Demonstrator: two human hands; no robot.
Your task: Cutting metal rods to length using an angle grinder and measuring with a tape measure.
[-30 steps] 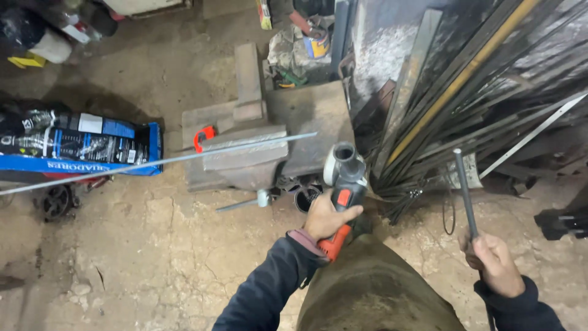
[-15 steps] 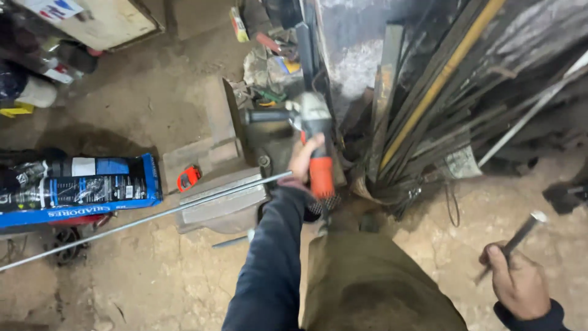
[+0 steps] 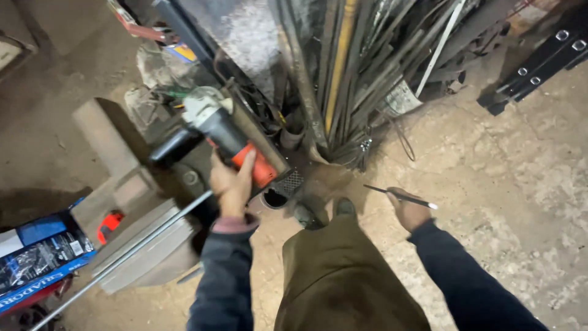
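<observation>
The left hand (image 3: 231,187) is wrapped around the orange and grey body of an angle grinder (image 3: 229,140), fingers clamped on it, holding the tool out in front of the body with its head pointing up and left toward a pile of scrap. The right hand (image 3: 409,211) hangs lower, on the other side of the legs, fingers closed on a thin metal rod (image 3: 399,197) that sticks out sideways to both sides of the fist. The grinder sits above a clutter of metal blocks (image 3: 131,184) and just beside a leaning bundle of steel bars (image 3: 349,73); a long thin bar (image 3: 122,257) lies across a block below it, with a red clamp (image 3: 109,224) and a blue box (image 3: 37,257) at the left. Carrying a grinder one-handed here seems best done with the grip well back on the body, wrist straight, and the disc end kept away from the legs and from the bars. The rod looks light, so a firm pinch near its middle should keep it from tipping. Whether the grinder is running cannot be told. The floor is rough concrete (image 3: 502,184), with a boot (image 3: 343,208) near loose parts, so footing deserves care.
</observation>
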